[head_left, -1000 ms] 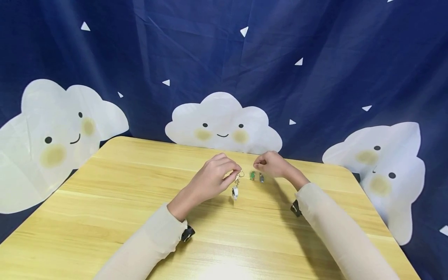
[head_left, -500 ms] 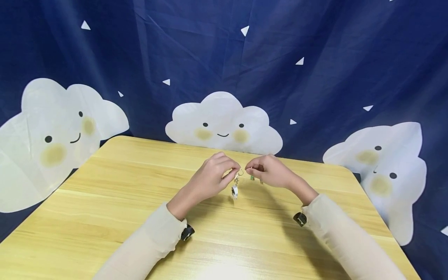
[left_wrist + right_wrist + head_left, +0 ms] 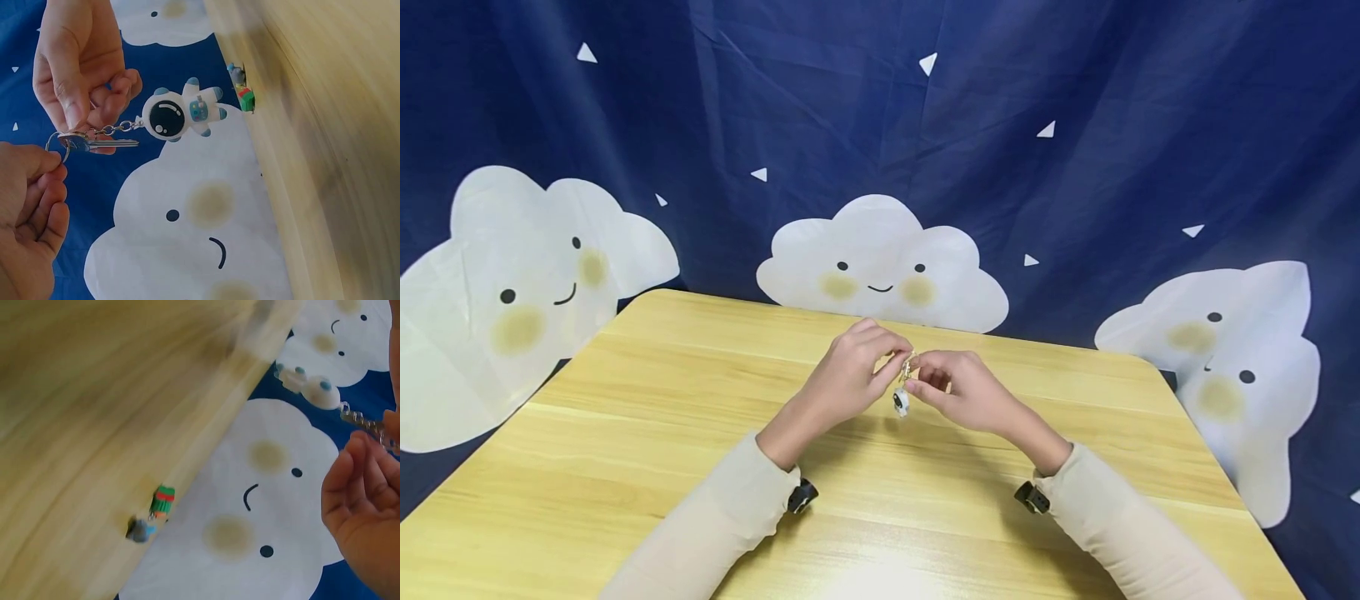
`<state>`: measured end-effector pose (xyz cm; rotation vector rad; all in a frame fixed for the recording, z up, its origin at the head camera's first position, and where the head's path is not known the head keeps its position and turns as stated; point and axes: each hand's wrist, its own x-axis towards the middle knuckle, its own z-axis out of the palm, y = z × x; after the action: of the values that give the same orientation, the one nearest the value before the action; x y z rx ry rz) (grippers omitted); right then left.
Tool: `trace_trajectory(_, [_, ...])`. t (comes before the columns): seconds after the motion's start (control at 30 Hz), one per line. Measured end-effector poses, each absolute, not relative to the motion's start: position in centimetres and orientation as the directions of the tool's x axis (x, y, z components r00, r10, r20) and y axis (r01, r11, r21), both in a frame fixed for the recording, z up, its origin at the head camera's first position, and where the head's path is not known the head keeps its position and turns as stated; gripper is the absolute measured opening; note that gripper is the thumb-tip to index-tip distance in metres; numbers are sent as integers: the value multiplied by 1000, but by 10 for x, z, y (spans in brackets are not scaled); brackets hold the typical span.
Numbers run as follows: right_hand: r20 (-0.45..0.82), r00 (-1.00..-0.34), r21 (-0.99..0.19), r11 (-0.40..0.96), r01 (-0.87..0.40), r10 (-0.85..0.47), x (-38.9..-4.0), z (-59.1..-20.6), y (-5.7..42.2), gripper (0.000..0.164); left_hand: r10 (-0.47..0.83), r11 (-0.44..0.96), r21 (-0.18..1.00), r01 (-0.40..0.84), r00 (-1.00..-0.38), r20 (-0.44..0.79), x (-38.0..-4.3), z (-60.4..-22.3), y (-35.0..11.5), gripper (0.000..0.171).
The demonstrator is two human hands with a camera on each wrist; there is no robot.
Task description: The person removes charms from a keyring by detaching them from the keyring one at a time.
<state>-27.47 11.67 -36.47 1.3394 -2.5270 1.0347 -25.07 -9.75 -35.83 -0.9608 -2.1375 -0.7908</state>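
My left hand [image 3: 850,379] pinches a metal key ring [image 3: 64,156] between thumb and forefinger. From the ring hang a key [image 3: 112,143] and a chain with a white astronaut charm [image 3: 181,112], which has a dark visor and blue patches. Opposite, my right hand [image 3: 973,392] has its thumb and fingertips on the key's head, close against the left fingertips. Everything on the ring is held above the table. Two small toy figures stand on the tabletop, one green and red [image 3: 164,500], one grey and blue [image 3: 139,530]; the right hand hides them in the head view.
The light wooden table [image 3: 700,442] has rounded far corners. Behind it hangs a dark blue curtain [image 3: 850,108] with white smiling clouds and small triangles. Each wrist bears a black strapped device [image 3: 802,497] below its pale sleeve.
My right hand has come left and slightly down from above the toy figures to the key beside my left hand. The left hand has barely moved, still pinching the ring.
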Motion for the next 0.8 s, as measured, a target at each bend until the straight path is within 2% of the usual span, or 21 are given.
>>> trace_trajectory(0.33, [476,-635,-511,396,-763,-608,-268,-373,105,17,385,543,274,794,-525,759,-249,-357,-97,5])
trace_trajectory(0.63, [516,-580,-443,383,-810,-630,-263,-375,106,23,371,547,269,793,-518,771,-249,-355,-98,6])
trace_trajectory(0.8, [592,-518,-316,412,-854,-618,-260,-376,107,16,365,553,266,790,-516,775,-249,-354,-99,6])
